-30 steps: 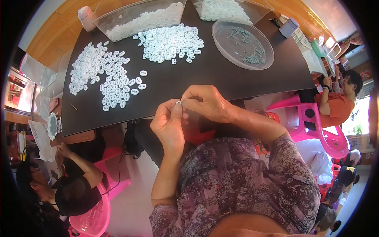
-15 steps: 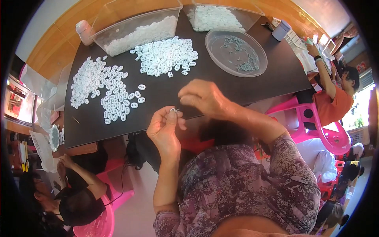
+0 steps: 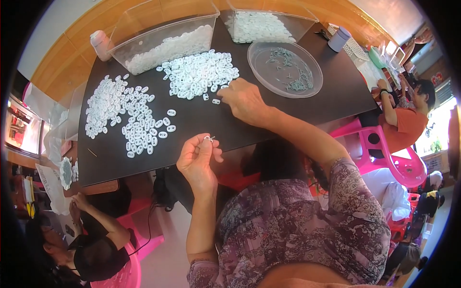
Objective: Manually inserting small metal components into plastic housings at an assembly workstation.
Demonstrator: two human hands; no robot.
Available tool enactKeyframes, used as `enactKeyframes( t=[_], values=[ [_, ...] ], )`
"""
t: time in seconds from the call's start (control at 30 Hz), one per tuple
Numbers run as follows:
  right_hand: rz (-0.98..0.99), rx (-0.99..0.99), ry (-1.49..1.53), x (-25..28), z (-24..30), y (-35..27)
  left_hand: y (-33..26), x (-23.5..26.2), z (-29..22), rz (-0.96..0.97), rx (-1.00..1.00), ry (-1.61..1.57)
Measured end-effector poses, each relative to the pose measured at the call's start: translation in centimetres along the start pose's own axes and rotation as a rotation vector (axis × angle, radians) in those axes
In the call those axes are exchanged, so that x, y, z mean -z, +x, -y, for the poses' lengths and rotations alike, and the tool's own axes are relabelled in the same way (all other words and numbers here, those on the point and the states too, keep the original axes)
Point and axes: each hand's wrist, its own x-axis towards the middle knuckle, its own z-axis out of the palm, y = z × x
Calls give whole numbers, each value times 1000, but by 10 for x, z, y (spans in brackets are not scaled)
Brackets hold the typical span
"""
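Observation:
In front of the table edge, my left hand [image 3: 198, 161] is closed, thumb against fingers. It pinches a small white plastic piece [image 3: 208, 138] from which a thin pale prong sticks out. My right hand [image 3: 247, 102] reaches over the table to the near right edge of a heap of small white pieces [image 3: 199, 74]. Its fingers are bent together and their tips touch down beside a few loose pieces; whatever they grip is hidden. Another heap, of white oval pieces with two holes [image 3: 144, 127], lies to the left. A round clear tray [image 3: 252, 62] holds small grey-green forked parts.
Two clear plastic bins [image 3: 165, 36] of white pieces stand at the back. A pink-white bottle [image 3: 101, 45] is at back left, a grey-lidded cup [image 3: 339, 39] at back right. A thin stick [image 3: 92, 152] lies at left. Other people sit at both sides, near pink plastic chairs [image 3: 370, 144].
My right hand has moved forward from near my left hand to the edge of the small-piece heap. My left hand stays almost in place, still pinching the white piece.

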Motion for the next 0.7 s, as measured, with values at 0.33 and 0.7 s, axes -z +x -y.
enactKeyframes(
  t=[0.33,0.7],
  values=[
    [17,-52,-93,1,-11,1,1,3,1,7,13,2],
    [46,-71,-33,1,-5,9,1,3,0,7,18,-18]
  ],
)
